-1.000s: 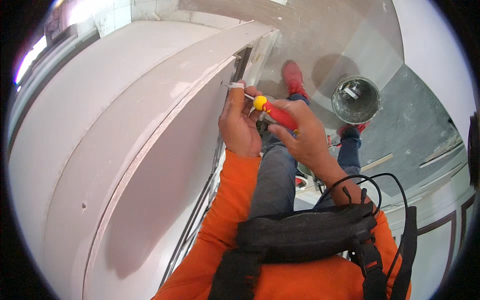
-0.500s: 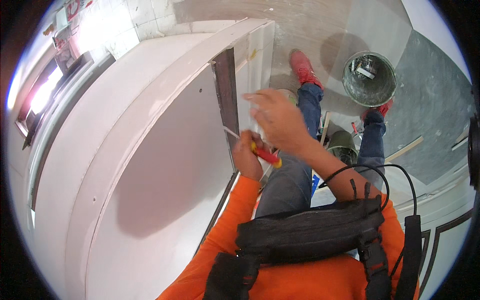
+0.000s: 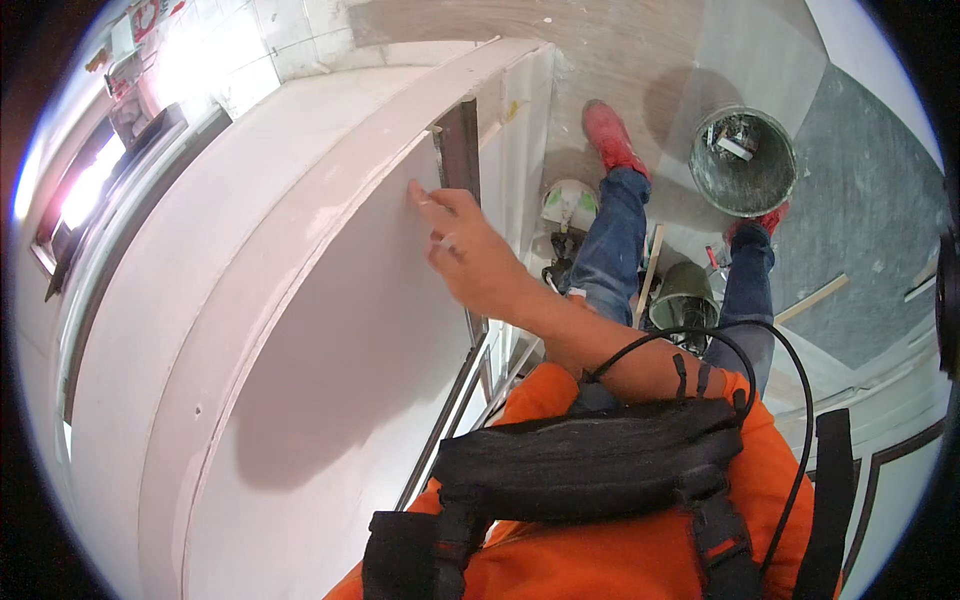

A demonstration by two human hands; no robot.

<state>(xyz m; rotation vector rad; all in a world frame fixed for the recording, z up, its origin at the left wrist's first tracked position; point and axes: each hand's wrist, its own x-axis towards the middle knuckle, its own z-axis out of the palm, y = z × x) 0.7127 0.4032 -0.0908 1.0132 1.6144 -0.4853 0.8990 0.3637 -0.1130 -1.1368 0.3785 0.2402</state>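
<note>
My right hand (image 3: pixel 475 255) reaches across to the white panel (image 3: pixel 330 330), its index fingertip at the panel's face near the upper edge. The other fingers are curled, with a small pale thing among them too small to name. My left hand is almost wholly hidden behind my right forearm; only its orange sleeve (image 3: pixel 535 395) shows clearly, low beside the panel. Next to my right hand, a dark upright strip (image 3: pixel 460 150) runs along the panel's side. Whatever my left hand holds is out of sight.
A large bucket (image 3: pixel 742 195) with tools in it stands ahead on the right. Nearer are a smaller dark bucket (image 3: pixel 685 300) and wooden strips (image 3: pixel 812 298). A green and white tool (image 3: pixel 570 203) lies by my red shoe (image 3: pixel 612 135). Metal profiles (image 3: pixel 450 405) lean by the panel.
My right hand has moved left onto the panel. My left hand, which held a red and yellow screwdriver, has drawn back toward my body, and the screwdriver is no longer visible.
</note>
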